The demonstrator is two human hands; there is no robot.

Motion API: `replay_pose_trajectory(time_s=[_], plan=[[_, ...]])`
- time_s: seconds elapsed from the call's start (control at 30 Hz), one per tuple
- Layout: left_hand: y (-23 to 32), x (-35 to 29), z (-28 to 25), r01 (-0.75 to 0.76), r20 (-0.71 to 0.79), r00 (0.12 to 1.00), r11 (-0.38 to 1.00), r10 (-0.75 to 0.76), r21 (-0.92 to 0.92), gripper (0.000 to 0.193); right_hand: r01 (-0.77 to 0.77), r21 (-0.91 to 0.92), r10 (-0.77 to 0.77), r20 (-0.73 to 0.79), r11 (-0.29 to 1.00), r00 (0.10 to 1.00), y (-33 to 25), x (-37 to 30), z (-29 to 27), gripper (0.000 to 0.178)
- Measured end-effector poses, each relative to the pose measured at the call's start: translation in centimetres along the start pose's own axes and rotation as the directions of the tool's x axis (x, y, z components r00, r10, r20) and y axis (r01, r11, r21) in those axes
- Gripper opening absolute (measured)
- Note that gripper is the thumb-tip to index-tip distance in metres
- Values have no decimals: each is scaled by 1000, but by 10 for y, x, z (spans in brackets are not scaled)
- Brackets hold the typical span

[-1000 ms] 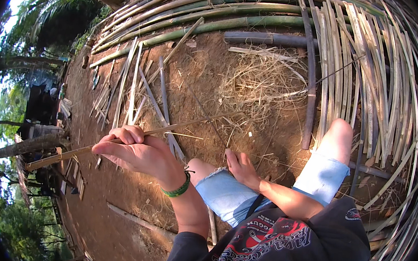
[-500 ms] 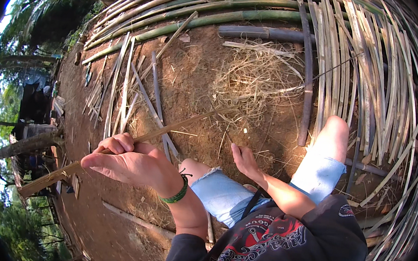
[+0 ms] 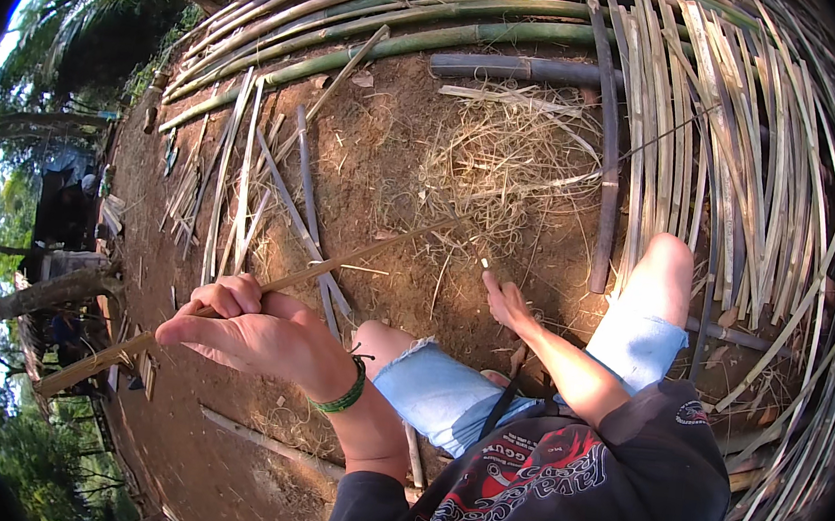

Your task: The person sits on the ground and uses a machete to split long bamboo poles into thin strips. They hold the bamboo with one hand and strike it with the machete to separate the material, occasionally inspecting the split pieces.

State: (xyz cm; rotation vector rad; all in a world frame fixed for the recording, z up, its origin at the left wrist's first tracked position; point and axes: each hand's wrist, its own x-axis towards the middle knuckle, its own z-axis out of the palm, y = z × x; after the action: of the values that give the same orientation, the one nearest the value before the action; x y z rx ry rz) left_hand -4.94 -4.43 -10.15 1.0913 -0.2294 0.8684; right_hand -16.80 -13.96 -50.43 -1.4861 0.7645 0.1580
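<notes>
Your left hand (image 3: 260,331) is fisted around a long tan bamboo strip (image 3: 337,263) slanting up-right toward your spread, nearer-the-tip right hand (image 3: 509,304).

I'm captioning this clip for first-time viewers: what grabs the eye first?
The left hand, low and left of centre, is closed around a long bamboo strip slanting across the bare earth. Split bamboo slats fan down the right side, and the right hand hovers beside the knee.
</notes>
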Motion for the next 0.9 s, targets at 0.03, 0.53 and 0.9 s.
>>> replay_pose_trajectory(time_s=[0.03, 0.53, 0.9], plan=[[0, 1, 1, 5, 26, 1000, 1000, -5, -11, 52, -162, -65, 161, -9, 985, 987, 15, 14, -16, 84], [2, -5, -35, 167, 438, 899, 924, 2, -345, 57, 524, 118, -524, 400, 843, 752, -158, -138, -7, 38], [5, -16, -33, 211, 411, 911, 892, -32, -399, 56, 269, 67, -275, 107, 961, 956, -55, -68, 11, 64]])
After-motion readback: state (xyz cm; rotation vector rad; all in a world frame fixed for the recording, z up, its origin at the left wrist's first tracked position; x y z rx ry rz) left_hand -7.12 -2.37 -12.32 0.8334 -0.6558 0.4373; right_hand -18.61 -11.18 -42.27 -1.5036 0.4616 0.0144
